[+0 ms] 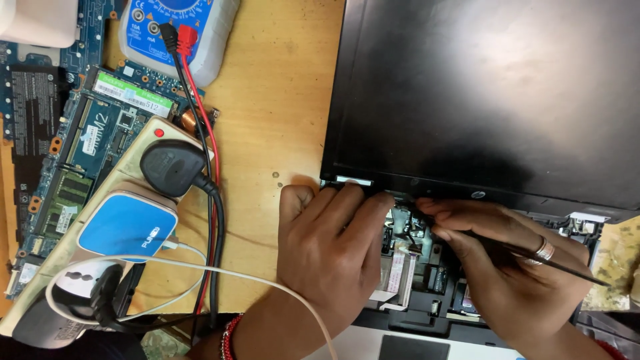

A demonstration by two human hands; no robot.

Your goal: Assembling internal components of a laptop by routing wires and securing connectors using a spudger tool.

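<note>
An opened laptop lies on the wooden table, its dark screen point(487, 93) tilted back and its inner parts point(407, 263) bared. My left hand point(327, 253) rests on the laptop's left hinge corner, fingers pressed against the base of the screen. My right hand point(507, 267), with a ring on one finger, grips a thin black tool point(567, 267) whose tip is at the hinge area beside my left fingertips. A flat white ribbon cable point(397, 273) shows between my hands.
A beige power strip point(133, 167) with a black plug point(170, 167) and blue adapter point(127, 227) lies at left. Behind it sit bare circuit boards point(67, 153) and a multimeter point(180, 33) with red and black leads. A white cable point(200, 267) crosses my left wrist.
</note>
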